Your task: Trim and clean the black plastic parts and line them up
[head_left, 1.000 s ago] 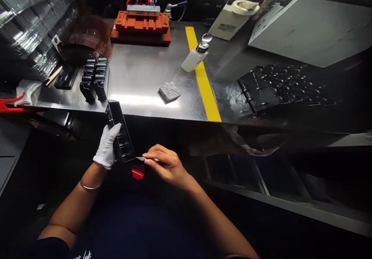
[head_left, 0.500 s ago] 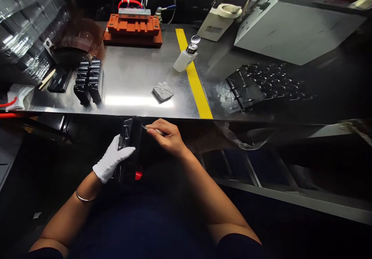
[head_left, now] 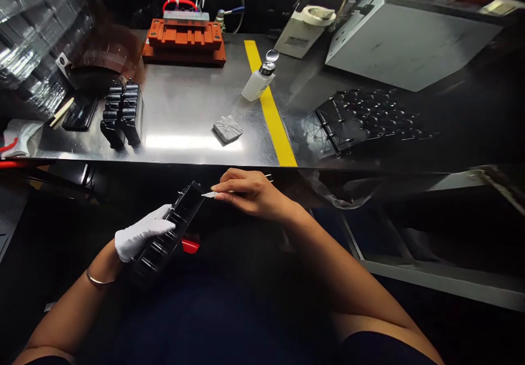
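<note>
My left hand [head_left: 143, 231], in a white glove, grips a long black plastic part [head_left: 186, 204] with several ribbed compartments. The part is tilted, its upper end leaning right, just below the bench edge. Bare and closed, my right hand [head_left: 254, 193] pinches a small knife [head_left: 209, 194] with a pointed pale blade. Its tip lies at the upper right edge of the black part; whether they touch I cannot tell. Most of the knife's handle is hidden by my fingers.
On the metal bench [head_left: 176, 97] stand black parts [head_left: 123, 113], a folded grey cloth [head_left: 228, 129], a white pump bottle [head_left: 259, 81] and an orange fixture [head_left: 184, 40]. Beyond the yellow tape [head_left: 273, 119] lie more black parts [head_left: 381, 113] near a grey box [head_left: 410, 37]. Plastic trays [head_left: 36, 31] are stacked left.
The black part has turned from nearly upright to slanting right, showing its ribbed inside. My right hand and knife have shifted slightly right and down; my left hand has moved left and down.
</note>
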`<state>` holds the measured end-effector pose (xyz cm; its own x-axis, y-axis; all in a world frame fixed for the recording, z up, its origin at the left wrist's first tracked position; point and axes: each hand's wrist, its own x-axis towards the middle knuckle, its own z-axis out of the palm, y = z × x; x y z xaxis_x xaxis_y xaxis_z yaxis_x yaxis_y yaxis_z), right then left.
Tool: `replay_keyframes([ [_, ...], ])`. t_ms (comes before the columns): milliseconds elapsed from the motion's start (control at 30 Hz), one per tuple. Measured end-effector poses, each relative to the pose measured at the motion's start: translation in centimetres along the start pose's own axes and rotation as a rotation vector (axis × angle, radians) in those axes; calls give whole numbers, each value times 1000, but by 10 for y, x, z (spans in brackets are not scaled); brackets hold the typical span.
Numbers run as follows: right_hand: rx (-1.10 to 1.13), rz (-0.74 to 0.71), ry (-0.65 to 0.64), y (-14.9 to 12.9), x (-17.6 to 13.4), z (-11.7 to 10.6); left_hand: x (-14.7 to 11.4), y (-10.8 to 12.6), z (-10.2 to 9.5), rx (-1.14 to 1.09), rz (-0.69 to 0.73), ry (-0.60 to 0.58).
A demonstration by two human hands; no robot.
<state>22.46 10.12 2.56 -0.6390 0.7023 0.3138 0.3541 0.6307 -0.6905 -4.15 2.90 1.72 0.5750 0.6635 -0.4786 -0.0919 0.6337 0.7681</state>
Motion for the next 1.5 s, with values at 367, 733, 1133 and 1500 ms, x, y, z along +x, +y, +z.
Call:
replay_keyframes([
  [367, 189, 5, 10, 0, 2, 2, -4, -15, -10, -168, -290, -218],
  [733, 109, 7, -309, -12, -2, -24, -2, -10, -11, -197, -324, -159],
  [1133, 187, 12, 26, 12, 0, 15, 5, -28, -6, -239, -380, -245],
  [1500, 4, 171, 310, -12, -6, 48, 15, -16, 12, 116, 29, 97],
])
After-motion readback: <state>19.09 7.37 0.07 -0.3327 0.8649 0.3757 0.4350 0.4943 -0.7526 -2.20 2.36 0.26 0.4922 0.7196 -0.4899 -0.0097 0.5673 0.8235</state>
